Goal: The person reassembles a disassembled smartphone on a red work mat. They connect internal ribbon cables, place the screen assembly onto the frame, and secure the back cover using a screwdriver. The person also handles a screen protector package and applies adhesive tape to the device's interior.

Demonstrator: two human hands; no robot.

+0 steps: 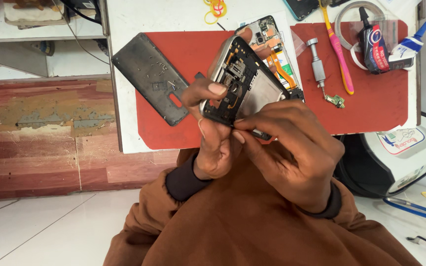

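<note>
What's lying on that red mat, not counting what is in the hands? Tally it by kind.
Back cover: 1
Opened phone: 1
Metal screwdriver: 1
Toothbrush: 1
Glue tube: 1
Small green board: 1
Total: 6

Phone repair workbench. Indicators: red work mat (375, 108) on a white table (124, 143); detached phone back cover (151, 79) at 10 o'clock; precision screwdriver (316, 64), toothbrush (338, 51), and adhesive tubes (375, 47) at 2 o'clock.
</note>
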